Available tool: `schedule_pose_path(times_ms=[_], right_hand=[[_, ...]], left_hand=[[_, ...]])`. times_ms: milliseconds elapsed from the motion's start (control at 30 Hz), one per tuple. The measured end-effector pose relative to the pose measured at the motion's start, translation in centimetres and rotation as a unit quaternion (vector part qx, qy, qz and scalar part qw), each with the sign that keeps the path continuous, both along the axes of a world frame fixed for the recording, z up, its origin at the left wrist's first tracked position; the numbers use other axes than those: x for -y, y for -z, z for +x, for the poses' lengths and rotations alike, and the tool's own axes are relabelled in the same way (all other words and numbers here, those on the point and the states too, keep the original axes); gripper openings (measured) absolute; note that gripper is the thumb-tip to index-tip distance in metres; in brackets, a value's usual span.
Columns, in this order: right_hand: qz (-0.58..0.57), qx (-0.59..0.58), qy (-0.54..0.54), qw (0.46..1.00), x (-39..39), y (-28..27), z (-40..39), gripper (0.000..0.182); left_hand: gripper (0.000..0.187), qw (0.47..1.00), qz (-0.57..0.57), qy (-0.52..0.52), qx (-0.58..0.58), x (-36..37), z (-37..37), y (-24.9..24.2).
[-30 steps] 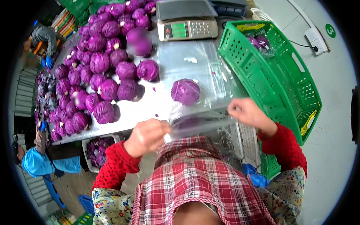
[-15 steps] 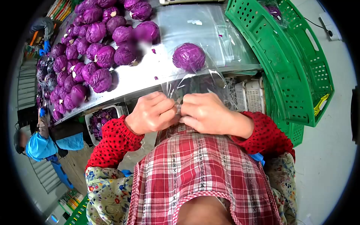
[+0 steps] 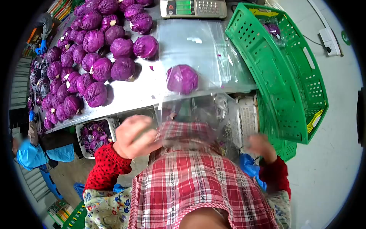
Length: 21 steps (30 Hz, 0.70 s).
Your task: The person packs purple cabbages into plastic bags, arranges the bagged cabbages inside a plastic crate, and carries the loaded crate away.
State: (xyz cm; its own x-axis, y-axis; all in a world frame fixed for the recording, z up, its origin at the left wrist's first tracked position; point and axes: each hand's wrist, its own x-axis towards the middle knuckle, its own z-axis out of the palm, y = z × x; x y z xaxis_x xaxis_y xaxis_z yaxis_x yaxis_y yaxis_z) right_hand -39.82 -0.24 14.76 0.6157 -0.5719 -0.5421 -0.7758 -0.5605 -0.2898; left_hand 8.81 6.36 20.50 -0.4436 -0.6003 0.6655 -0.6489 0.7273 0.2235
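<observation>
A round red cabbage (image 3: 182, 79) sits near the front edge of the steel table, with clear film over its lower part. From there a clear plastic bag (image 3: 225, 110) hangs over the edge, in front of the checked apron. My left hand (image 3: 135, 136) is beside the bag's left side, its fingers bent and smeared by motion; whether they touch the film I cannot make out. My right hand (image 3: 261, 147) is apart from the bag, out to the right by the green crates, and its fingers are blurred.
Many red cabbages (image 3: 95, 94) cover the table's left. Flat plastic bags (image 3: 183, 42) lie below a scale (image 3: 192, 9). Green crates (image 3: 280, 76) stand right. A white basket (image 3: 84, 147) of leaves is under the table. A person in blue (image 3: 32, 152) is far left.
My hands were together at the bag's near end; now they are apart, the right one far to the right and the left one slightly left. The view has shifted, showing the scale.
</observation>
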Motion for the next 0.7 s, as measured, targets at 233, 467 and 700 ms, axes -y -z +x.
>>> schedule_pose_path(times_ms=[233,467,700], right_hand=[[-0.123,0.419,0.134,0.890,11.7,0.2,18.4,0.032],[0.166,0.467,0.309,0.812,17.9,2.6,21.6,0.016],[0.339,0.542,0.440,0.631,14.3,4.2,20.0,0.020]], left_hand=[[0.105,0.967,0.232,-0.107,-0.008,4.6,-1.7,4.2],[0.029,0.805,0.398,-0.180,-0.402,11.5,-1.5,4.1],[0.055,0.614,0.472,-0.179,-0.606,11.7,-0.8,6.9]])
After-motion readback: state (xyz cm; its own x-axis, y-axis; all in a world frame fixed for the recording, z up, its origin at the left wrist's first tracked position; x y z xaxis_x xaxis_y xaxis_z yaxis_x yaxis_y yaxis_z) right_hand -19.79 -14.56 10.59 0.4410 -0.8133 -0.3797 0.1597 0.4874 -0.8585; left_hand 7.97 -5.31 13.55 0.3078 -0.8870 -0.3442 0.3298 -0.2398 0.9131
